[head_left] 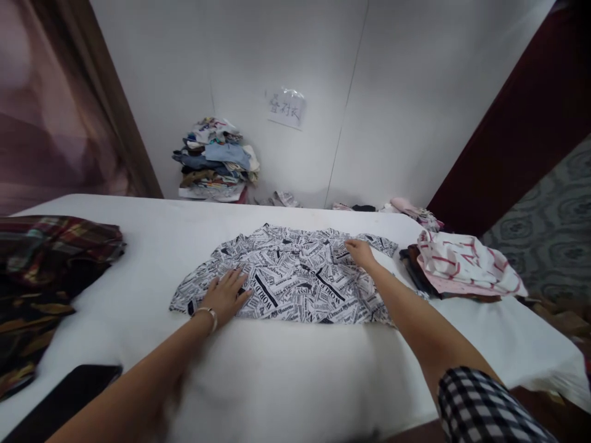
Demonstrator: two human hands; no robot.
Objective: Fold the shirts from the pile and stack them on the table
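A white shirt (295,280) printed all over with black newspaper text lies spread across the white-covered table (295,369). My left hand (225,295), with a bracelet at the wrist, rests flat on the shirt's left part, fingers spread. Toward the upper right of the shirt, my right hand (360,252) is closed, its fingers pinching the fabric near the shoulder. The fingertips of that hand are partly hidden.
At the left lie a plaid garment (60,243) and a dark patterned one (28,332). A black flat object (64,403) is at the front left. Folded clothes (466,264) sit at the right edge. Behind the table rises a clothes pile (217,160); a paper sign (286,109) hangs on the wall.
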